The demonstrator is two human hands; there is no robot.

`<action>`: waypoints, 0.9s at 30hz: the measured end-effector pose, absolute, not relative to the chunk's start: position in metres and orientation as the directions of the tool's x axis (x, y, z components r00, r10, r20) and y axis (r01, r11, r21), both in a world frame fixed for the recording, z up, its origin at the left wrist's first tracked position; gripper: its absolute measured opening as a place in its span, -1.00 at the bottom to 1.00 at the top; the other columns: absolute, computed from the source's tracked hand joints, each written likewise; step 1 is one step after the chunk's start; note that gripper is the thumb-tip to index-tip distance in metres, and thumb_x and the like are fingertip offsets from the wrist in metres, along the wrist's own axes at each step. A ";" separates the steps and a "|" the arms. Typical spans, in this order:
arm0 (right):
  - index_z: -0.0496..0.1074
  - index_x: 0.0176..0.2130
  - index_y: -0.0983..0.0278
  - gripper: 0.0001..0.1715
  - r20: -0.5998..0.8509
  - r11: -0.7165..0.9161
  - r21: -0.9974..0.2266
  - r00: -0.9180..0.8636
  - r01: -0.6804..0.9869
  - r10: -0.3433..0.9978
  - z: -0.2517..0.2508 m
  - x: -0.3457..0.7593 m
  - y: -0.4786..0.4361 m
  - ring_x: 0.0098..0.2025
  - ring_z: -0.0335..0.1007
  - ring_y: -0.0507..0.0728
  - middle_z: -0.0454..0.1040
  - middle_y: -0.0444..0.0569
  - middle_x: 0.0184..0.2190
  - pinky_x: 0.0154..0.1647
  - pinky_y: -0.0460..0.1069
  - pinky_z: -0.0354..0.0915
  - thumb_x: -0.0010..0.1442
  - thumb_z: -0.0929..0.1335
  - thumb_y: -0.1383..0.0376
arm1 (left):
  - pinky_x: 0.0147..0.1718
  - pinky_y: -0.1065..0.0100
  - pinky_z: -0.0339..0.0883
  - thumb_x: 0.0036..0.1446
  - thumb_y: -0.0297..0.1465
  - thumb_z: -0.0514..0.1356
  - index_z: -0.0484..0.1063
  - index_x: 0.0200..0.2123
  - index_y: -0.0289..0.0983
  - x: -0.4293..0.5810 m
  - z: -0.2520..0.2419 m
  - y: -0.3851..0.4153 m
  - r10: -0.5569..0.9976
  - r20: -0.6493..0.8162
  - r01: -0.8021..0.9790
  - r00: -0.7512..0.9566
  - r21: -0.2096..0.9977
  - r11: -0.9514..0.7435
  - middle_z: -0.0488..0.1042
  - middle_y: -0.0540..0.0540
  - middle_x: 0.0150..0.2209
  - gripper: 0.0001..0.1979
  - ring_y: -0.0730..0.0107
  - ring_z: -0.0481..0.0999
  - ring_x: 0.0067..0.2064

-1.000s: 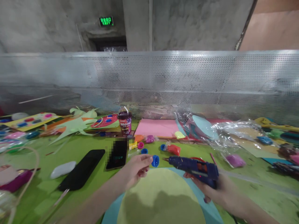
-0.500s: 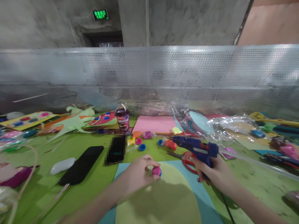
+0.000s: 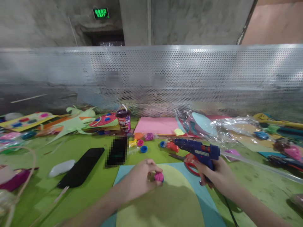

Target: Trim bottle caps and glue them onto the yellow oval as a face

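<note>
1 round pink cap (image 3: 159,177) in left hand (image 3: 138,180); blue glue gun (image 3: 199,151) in right hand (image 3: 216,176).

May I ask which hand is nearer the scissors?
Right. The right hand, gripping the glue gun, is right beside the scissors; the left hand, on a pink cap, is apart.

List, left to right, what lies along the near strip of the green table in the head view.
black phone → left hand → pink cap pinched by it → blue glue gun → right hand gripping it
</note>
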State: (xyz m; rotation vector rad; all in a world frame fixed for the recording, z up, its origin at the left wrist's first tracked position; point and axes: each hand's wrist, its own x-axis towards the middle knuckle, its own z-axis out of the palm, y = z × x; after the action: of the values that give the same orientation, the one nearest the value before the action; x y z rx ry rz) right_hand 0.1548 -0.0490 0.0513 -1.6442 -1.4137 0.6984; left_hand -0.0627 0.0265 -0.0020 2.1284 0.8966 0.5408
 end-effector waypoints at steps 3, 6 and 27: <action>0.37 -0.51 0.29 -0.61 0.108 -0.019 -0.866 0.224 0.499 0.969 0.052 0.153 -0.049 -0.79 0.15 -0.03 0.26 -0.17 -0.83 -0.77 -0.14 0.12 -0.02 0.27 0.00 | -0.33 0.36 0.20 -0.05 -0.37 0.17 0.51 -0.31 -0.20 -0.062 -0.001 0.026 0.746 0.089 0.419 0.660 0.780 -0.464 0.37 -0.09 -0.29 -0.80 0.29 0.37 -0.31; 0.37 -0.53 0.29 -0.60 0.107 -0.017 -0.872 0.226 0.489 0.968 0.053 0.152 -0.050 -0.78 0.16 -0.03 0.27 -0.17 -0.83 -0.78 -0.15 0.13 -0.02 0.28 0.01 | -0.35 0.38 0.19 -0.04 -0.37 0.15 0.52 -0.35 -0.21 -0.062 0.000 0.025 0.736 0.095 0.407 0.670 0.782 -0.472 0.35 -0.06 -0.32 -0.83 0.33 0.36 -0.34; 0.39 -0.31 0.30 -0.62 0.022 0.012 -0.969 0.039 0.245 0.999 0.069 0.082 -0.048 -0.32 0.41 0.13 0.48 -0.06 -0.38 -0.35 -0.07 0.32 0.09 0.27 0.04 | -0.37 0.38 0.18 -0.03 -0.22 0.17 0.47 -0.32 -0.29 -0.034 0.015 -0.019 0.763 0.108 0.033 0.637 0.986 -0.166 0.47 -0.07 -0.37 -0.72 0.32 0.35 -0.36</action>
State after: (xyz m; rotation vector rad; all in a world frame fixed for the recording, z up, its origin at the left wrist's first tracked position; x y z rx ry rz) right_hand 0.0815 -0.0479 0.0692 -1.3948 -1.3650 1.0383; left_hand -0.0344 -0.0188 0.0146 1.6263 0.6694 0.7380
